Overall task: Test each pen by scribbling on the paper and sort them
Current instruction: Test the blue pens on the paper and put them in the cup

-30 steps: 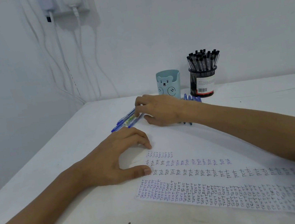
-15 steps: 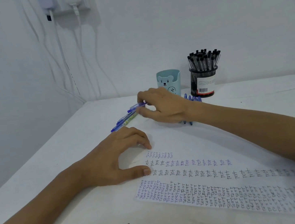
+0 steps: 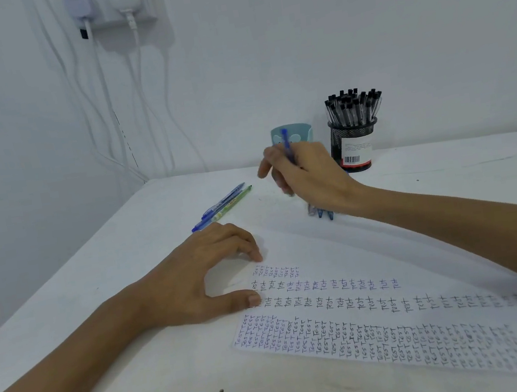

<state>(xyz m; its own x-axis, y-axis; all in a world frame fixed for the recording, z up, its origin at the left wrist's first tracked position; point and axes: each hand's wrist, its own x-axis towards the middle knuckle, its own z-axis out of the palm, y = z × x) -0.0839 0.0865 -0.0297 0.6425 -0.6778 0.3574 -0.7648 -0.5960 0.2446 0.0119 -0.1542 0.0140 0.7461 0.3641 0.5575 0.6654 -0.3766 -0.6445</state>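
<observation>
Head view: you look down at a white table point(image 3: 119, 255) set against a white wall.
Paper point(image 3: 375, 256): it lies flat in front of you, running off to your right, with rows of small handwritten "test" marks along its near half.
Left hand point(image 3: 196, 281): your thumb and bent fingertips point(image 3: 256, 256) press down on the paper's left end; between them the hand arches, and it holds nothing.
Right hand point(image 3: 311, 178): it sits beyond the far edge of the paper, fingers curled round a blue pen point(image 3: 286, 145), with one finger stretched out to the left.
Held pen: it stands nearly upright in your grip, its top end showing in front of the teal cup point(image 3: 304, 134); the tip is hidden by your fingers.
Loose pens point(image 3: 226, 202): one blue and one green lie side by side on the table, just past your left hand and left of your right.
More pens point(image 3: 321, 212): a few blue ends poke out from under your right wrist.
Mesh holder point(image 3: 353, 136): black, beside the teal cup at the wall, packed with black-capped pens point(image 3: 354, 107).
Wall socket point(image 3: 117, 6): up on the left, with plugs in it and white cables hanging down.
</observation>
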